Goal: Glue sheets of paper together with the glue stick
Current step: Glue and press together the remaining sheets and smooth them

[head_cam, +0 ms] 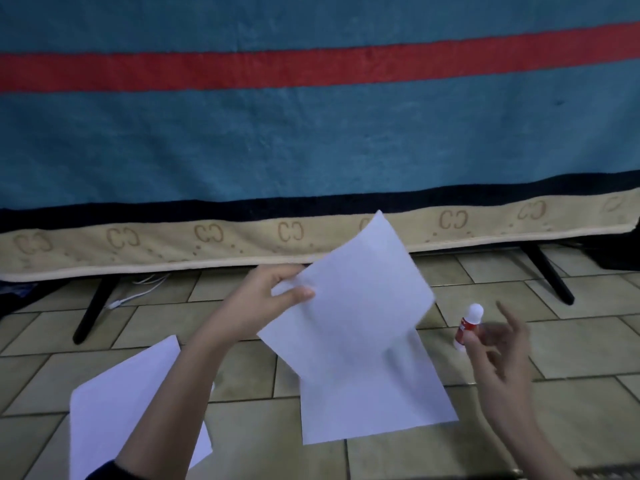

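My left hand (263, 299) is shut on the left edge of a white sheet of paper (349, 299), holding it tilted above the tiled floor. A second white sheet (374, 403) lies flat on the floor beneath it. A third sheet (117, 410) lies at the lower left, partly hidden by my left forearm. The glue stick (469, 325), with a red label and a white cap, stands upright on the floor to the right of the sheets. My right hand (502, 358) is motion-blurred just beside it, fingers spread, thumb at its lower end.
A teal blanket (311, 143) with a red stripe and beige border hangs across the back over black angled legs (93, 310) (550, 275). A white cable (138, 292) lies on the beige floor tiles (588, 348) under the blanket.
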